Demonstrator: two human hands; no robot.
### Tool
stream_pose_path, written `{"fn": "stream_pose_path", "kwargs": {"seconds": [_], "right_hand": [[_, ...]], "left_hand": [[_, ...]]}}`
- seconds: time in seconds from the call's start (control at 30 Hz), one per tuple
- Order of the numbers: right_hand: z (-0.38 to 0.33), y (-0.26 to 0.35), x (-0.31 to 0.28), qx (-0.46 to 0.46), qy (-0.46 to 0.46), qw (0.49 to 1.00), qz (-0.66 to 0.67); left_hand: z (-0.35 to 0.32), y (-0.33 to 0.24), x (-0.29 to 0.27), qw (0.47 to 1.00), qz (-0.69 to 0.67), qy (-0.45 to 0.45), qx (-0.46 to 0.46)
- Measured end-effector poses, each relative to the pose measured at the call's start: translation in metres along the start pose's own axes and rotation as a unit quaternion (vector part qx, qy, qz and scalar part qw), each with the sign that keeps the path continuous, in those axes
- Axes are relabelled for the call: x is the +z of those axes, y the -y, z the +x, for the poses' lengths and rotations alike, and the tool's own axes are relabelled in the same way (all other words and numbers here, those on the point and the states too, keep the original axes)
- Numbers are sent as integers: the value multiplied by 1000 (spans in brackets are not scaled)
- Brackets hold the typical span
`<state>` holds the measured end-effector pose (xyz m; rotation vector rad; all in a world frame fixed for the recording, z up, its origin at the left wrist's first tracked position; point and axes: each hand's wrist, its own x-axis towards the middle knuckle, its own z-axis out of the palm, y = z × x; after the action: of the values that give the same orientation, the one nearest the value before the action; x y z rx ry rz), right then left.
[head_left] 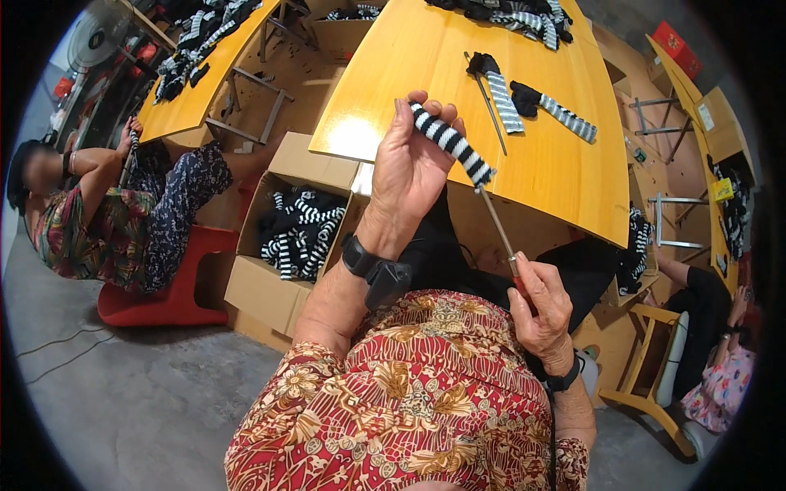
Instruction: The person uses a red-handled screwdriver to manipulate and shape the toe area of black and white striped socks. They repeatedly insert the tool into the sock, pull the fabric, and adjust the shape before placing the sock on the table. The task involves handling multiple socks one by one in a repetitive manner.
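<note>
A black-and-white striped knitted tube (453, 146) is drawn over the far end of a thin metal rod (498, 222). My left hand (409, 168), palm up, has its fingers curled about the tube's far end. Its near end has a frayed edge, where the bare rod comes out. My right hand (540, 307) grips the rod's red handle (520, 285) in front of my body. Beyond my hands, a grey-and-white striped knit piece with a black end (501, 98) lies on the yellow table (377, 90). A similar piece (565, 119) is to its right, and a second thin rod (490, 106) to its left.
More striped knits (524, 20) are heaped at the table's far edge. Left of me stands an open cardboard box (266, 290) of striped knits. Beyond it a person sits on a red chair (164, 286) at another table. Another person sits at right near a wooden chair (647, 360).
</note>
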<state>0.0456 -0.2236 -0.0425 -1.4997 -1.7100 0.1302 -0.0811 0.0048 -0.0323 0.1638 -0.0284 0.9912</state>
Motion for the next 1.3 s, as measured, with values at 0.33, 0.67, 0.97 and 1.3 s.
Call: {"fn": "stream_pose_path", "kwargs": {"seconds": [0.33,0.67,0.97,1.3], "right_hand": [[17,1,8,1,-16,998,59],[11,5,10,12,-32,997,76],[14,5,6,6,-22,995,94],[20,7,6,33,-22,994,104]], "left_hand": [[1,9,15,999,13,31,-15],[7,5,30,997,9,71,24],[16,-4,33,997,-22,53,43],[8,16,45,990,100,54,78]]}}
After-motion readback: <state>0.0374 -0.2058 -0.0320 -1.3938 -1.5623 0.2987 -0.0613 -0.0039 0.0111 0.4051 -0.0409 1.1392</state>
